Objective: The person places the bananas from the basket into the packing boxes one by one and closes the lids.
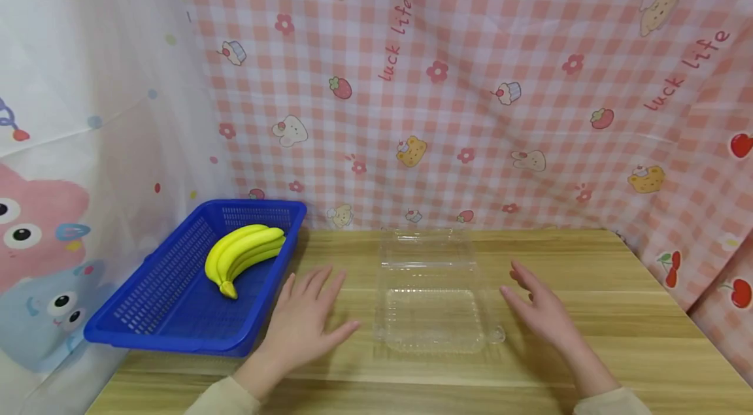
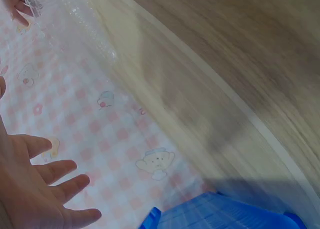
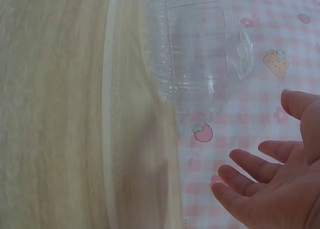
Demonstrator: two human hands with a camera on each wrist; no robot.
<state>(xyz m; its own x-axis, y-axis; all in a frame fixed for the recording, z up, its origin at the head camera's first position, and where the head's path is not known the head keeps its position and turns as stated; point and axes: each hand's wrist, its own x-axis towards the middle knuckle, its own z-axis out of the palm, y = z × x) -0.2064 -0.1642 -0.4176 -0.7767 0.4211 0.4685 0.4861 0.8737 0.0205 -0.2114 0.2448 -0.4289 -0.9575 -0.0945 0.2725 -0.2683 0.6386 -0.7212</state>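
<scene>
My left hand point(image 1: 302, 323) is held over the table with its fingers spread, between the blue basket point(image 1: 176, 344) and a clear plastic container point(image 1: 435, 320). My right hand point(image 1: 544, 312) hovers to the right of that container, fingers loosely extended. Neither hand holds anything. The container stands with its lid raised at the back, and its tray shows only the table through it. A bunch of bananas point(image 1: 244, 255) lies in the basket. In the right wrist view the clear container point(image 3: 200, 44) is apart from my fingertips point(image 3: 240, 156).
The wooden table point(image 1: 559, 376) reaches back to a pink checked cloth point(image 1: 376, 108) that hangs behind it. A white patterned curtain point(image 1: 117, 108) hangs along the left side, close to the basket. Another cloth point(image 1: 718, 238) with cherries hangs at the right.
</scene>
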